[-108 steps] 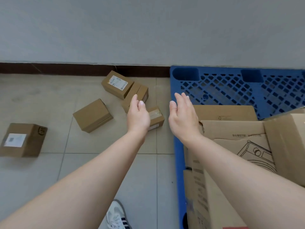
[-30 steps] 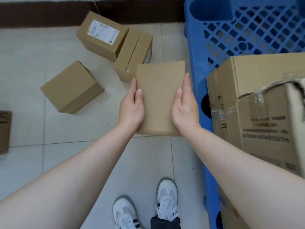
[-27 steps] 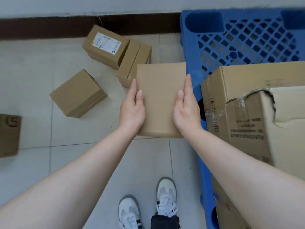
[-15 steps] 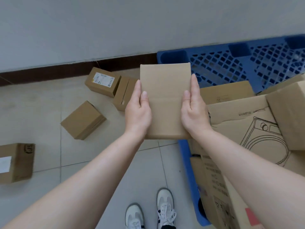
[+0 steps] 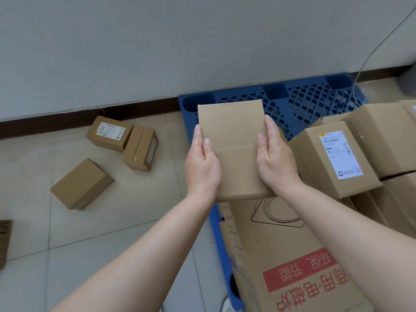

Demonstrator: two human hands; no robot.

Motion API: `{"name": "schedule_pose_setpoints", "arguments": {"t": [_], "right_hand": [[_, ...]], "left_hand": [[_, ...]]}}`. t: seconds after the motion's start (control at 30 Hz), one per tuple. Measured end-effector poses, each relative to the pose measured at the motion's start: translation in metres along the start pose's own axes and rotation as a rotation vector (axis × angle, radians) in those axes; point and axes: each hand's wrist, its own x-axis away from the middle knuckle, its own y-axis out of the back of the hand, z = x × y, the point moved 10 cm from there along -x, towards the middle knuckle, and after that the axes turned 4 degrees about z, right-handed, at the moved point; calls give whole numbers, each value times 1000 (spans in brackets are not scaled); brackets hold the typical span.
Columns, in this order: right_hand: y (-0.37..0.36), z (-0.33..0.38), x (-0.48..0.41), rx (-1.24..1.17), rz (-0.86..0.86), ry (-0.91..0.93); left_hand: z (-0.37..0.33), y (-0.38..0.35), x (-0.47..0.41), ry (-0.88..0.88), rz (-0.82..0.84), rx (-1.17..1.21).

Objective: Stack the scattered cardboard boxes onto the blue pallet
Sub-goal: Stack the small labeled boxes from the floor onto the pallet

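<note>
My left hand (image 5: pixel 202 167) and right hand (image 5: pixel 276 163) clamp the brown cardboard box (image 5: pixel 231 131), now raised toward the blue plastic pallet (image 5: pixel 304 102) (placement seemingly next).

Stockroom / shipping corner, by the look of it. Blue plastic pallet (image 5: pixel 315 102) sits by a plain grey wall (image 5: pixel 157 52) w/ dark skirting (image 5: pixel 56 123), loaded w/ cardboard cartons (image 5: pixel 270 239), some w/ printed shipping labels (image 5: pixel 340 154). More small boxes (image 5: pixel 82 184) lie loose on the tiled floor (image 5: pixel 135 212) beside it.

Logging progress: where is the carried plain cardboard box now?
Head view centre: the plain cardboard box is held between left hand and right hand, over blue plastic pallet's left side.
</note>
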Motion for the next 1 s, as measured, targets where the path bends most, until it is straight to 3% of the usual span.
{"name": "schedule_pose_setpoints", "arguments": {"t": [0.53,0.87,1.0], "right_hand": [[50,-133,-5,257,201,-168],[55,-153,-10,413,165,-171],[53,-140,-7,448,144,-75]], "left_hand": [[70,-142,35,160,27,-52],[85,-178,24,139,38,-52],[85,-187,27,133,51,-66]]}}
